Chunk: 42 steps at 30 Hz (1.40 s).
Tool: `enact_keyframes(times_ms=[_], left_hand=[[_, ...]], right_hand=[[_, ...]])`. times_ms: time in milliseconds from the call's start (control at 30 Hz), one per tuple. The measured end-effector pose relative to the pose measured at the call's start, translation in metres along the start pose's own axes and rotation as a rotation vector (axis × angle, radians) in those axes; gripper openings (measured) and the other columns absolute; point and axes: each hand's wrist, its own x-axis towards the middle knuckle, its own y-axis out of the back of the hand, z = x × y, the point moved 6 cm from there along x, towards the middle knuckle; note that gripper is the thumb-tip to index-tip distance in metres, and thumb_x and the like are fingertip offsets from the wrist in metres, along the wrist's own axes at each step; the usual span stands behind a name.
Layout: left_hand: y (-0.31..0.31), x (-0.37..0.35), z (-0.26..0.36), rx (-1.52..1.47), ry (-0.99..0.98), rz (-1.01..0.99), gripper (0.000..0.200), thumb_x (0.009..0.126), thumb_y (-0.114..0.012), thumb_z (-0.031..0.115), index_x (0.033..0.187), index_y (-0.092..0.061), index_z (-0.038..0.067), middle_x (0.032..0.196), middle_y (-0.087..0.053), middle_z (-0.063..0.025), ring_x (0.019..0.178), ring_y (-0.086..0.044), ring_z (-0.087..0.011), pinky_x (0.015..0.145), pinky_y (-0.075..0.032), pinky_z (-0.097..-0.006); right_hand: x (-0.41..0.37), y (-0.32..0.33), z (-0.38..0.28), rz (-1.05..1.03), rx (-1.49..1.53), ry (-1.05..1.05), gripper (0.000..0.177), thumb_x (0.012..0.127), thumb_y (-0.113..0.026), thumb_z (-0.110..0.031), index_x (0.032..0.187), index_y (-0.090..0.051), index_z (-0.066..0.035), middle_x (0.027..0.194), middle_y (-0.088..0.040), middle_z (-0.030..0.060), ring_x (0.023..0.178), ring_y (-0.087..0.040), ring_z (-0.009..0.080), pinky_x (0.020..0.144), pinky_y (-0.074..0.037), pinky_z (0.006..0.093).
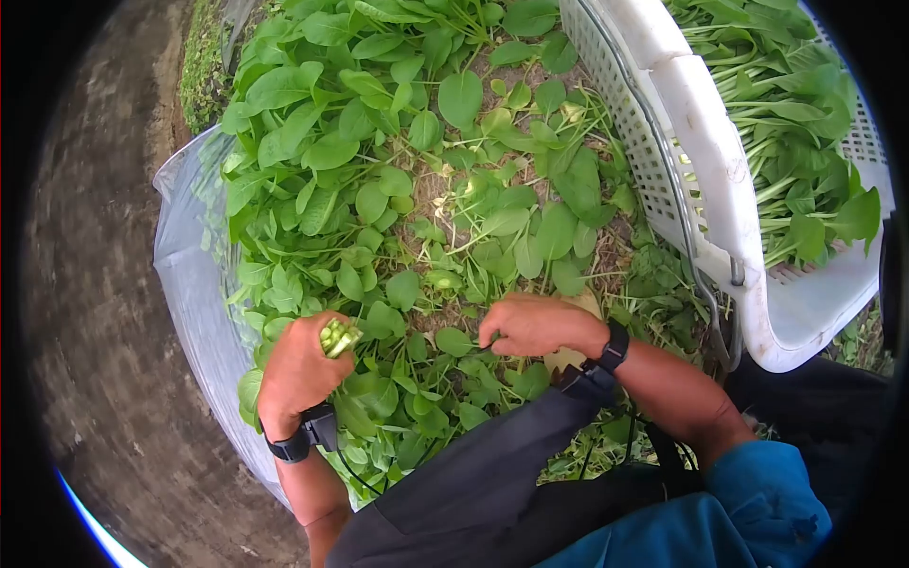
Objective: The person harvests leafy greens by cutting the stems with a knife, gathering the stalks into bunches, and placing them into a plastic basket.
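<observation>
We have our left hand [305,367] closed round a bunch of cut stems [339,337], which lies at nine o'clock from our right hand [542,327]. The pale cut ends face roughly three o'clock, toward that hand; the bunch's full length is hidden by our grip. Our hands are apart — the right's fingers are curled low beside a small leaf [454,341], though we cannot tell whether they pinch anything.

Dense standing greens [312,104] fill eleven o'clock from between our hands, with a plastic sheet [189,241] near ten. The white crate [731,189], holding picked greens [791,133], sits between one and two o'clock, nearer our right hand — its slotted side wall and wire handle [694,270] stand between that hand and the greens inside.
</observation>
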Motion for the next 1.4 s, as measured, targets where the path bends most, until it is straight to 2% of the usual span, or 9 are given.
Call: enact_keyframes(times_ms=[233,467,633,800,867,933,1033,1267,1400], left_hand=[[-0.111,0.009,-0.050,-0.052,0.064,-0.445,0.036,0.072,-0.076,0.011,0.107,-0.074,0.000,0.085,-0.073,-0.0247,0.078,-0.072,-0.0394,0.075,-0.056,-0.0456],[-0.184,0.009,-0.161,0.111,0.314,-0.644,0.051,0.070,-0.085,0.024,0.101,-0.070,-0.013,0.093,-0.074,-0.0305,0.085,-0.074,-0.0404,0.076,-0.058,-0.0454],[-0.221,0.012,-0.204,0.099,0.116,-0.631,0.057,0.070,-0.085,0.026,0.104,-0.068,-0.016,0.097,-0.074,-0.0320,0.091,-0.074,-0.0417,0.082,-0.059,-0.0445],[-0.172,0.006,-0.159,0.025,0.246,-0.599,0.049,0.070,-0.083,0.022,0.110,-0.072,-0.005,0.098,-0.076,-0.0257,0.088,-0.073,-0.0385,0.080,-0.059,-0.0413],[-0.168,0.001,-0.155,-0.069,0.239,-0.636,0.046,0.070,-0.082,0.019,0.112,-0.075,0.002,0.094,-0.076,-0.0207,0.082,-0.072,-0.0318,0.076,-0.057,-0.0390],[-0.141,-0.002,-0.125,-0.212,0.157,-0.536,0.043,0.070,-0.085,0.013,0.109,-0.074,0.000,0.083,-0.072,-0.0077,0.076,-0.064,-0.0182,0.073,-0.054,-0.0336],[-0.123,0.003,-0.101,-0.150,0.071,-0.534,0.050,0.073,-0.080,0.014,0.121,-0.074,0.003,0.085,-0.072,-0.0130,0.075,-0.067,-0.0231,0.073,-0.055,-0.0364],[-0.050,-0.007,-0.024,-0.141,-0.032,-0.159,0.043,0.078,-0.078,0.010,0.120,-0.073,0.002,0.086,-0.073,-0.0132,0.074,-0.068,-0.0232,0.076,-0.057,-0.0358],[-0.004,-0.013,0.013,-0.447,-0.101,0.049,0.036,0.082,-0.077,0.003,0.118,-0.073,-0.001,0.091,-0.077,-0.0070,0.079,-0.068,-0.0103,0.075,-0.056,-0.0298]], right_hand=[[0.102,-0.086,0.004,0.180,0.103,0.035,0.020,0.086,-0.060,0.006,0.103,-0.071,0.006,0.091,-0.071,0.0315,0.088,-0.071,0.0486,0.081,-0.057,0.0541],[0.138,-0.104,0.025,0.133,-0.035,-0.043,0.016,0.088,-0.062,0.002,0.101,-0.072,0.003,0.096,-0.072,0.0275,0.096,-0.073,0.0455,0.082,-0.059,0.0526],[0.146,-0.110,0.014,0.120,-0.221,-0.026,0.017,0.088,-0.064,-0.002,0.101,-0.075,-0.001,0.101,-0.074,0.0234,0.100,-0.074,0.0435,0.087,-0.059,0.0518],[0.147,-0.111,0.019,0.163,-0.186,-0.095,0.017,0.087,-0.066,-0.001,0.098,-0.078,-0.001,0.102,-0.074,0.0244,0.101,-0.074,0.0430,0.090,-0.060,0.0505],[0.131,-0.098,0.034,0.152,-0.136,-0.157,0.008,0.081,-0.072,0.004,0.088,-0.074,0.004,0.087,-0.075,0.0220,0.081,-0.076,0.0376,0.072,-0.059,0.0470],[0.115,-0.095,0.051,0.075,0.686,-0.401,0.012,0.089,-0.079,-0.005,0.097,-0.071,0.000,0.077,-0.068,0.0077,0.070,-0.066,0.0178,0.058,-0.049,0.0352],[0.105,-0.085,0.022,0.152,1.215,-0.253,0.019,0.094,-0.083,-0.018,0.099,-0.071,-0.004,0.076,-0.061,-0.0028,0.066,-0.054,0.0063,0.055,-0.042,0.0270],[0.073,-0.014,-0.014,0.620,0.631,0.012,0.019,0.098,-0.079,-0.021,0.103,-0.077,-0.003,0.072,-0.064,-0.0030,0.062,-0.055,0.0053,0.056,-0.044,0.0266],[0.044,0.024,-0.071,0.495,0.718,0.102,0.021,0.097,-0.079,-0.021,0.104,-0.077,-0.001,0.069,-0.065,-0.0014,0.059,-0.057,0.0052,0.055,-0.045,0.0264]])
